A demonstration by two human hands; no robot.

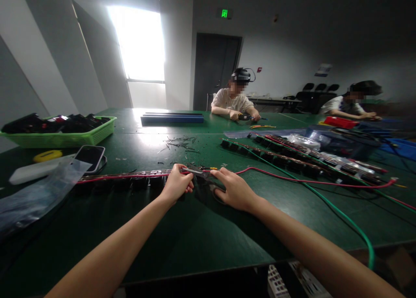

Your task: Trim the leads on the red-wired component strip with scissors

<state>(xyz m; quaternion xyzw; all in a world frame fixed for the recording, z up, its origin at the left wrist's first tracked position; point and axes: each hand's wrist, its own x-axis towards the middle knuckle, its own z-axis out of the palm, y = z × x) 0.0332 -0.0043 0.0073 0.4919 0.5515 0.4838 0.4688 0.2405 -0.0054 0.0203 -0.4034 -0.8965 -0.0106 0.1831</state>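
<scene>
A long black strip of parts lies across the table, with a red wire along its top. My left hand is closed at the strip's right end, its fingers pinched around the red wire. In my right hand is a pair of scissors; its blades point left and lie close to my left fingertips. The dark handle loops are partly hidden by my fingers. Past my right hand the red wire runs on to the right. What lies between the blades cannot be made out.
Beyond my hands lie thin dark clippings. A green basket of black parts, a phone and a plastic bag are left. More wired strips and a green cable lie right. Two people sit opposite; one holds a power tool.
</scene>
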